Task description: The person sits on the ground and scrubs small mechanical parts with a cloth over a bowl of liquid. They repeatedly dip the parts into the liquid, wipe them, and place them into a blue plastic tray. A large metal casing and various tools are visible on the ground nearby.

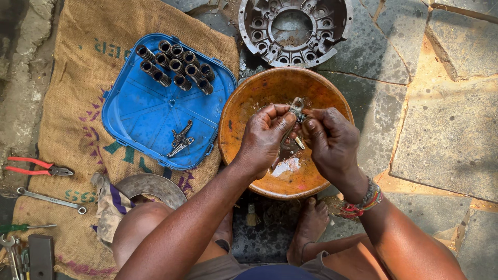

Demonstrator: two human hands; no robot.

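Note:
My left hand (267,137) and my right hand (332,140) meet over an orange bowl (244,103) that holds a little liquid. Together they grip a small metal lever part (297,109), its top sticking up between my fingertips. To the left lies a blue plastic lid (140,103) used as a tray. Several dark coil springs (176,65) stand in its upper part and two small metal levers (180,140) lie near its lower middle.
A round metal clutch housing (293,28) lies beyond the bowl on stone paving. A burlap sack (67,93) at the left bears red-handled pliers (36,167), a spanner (51,199), a metal ring plate (155,185) and a rag (106,207). My bare foot (311,228) rests below the bowl.

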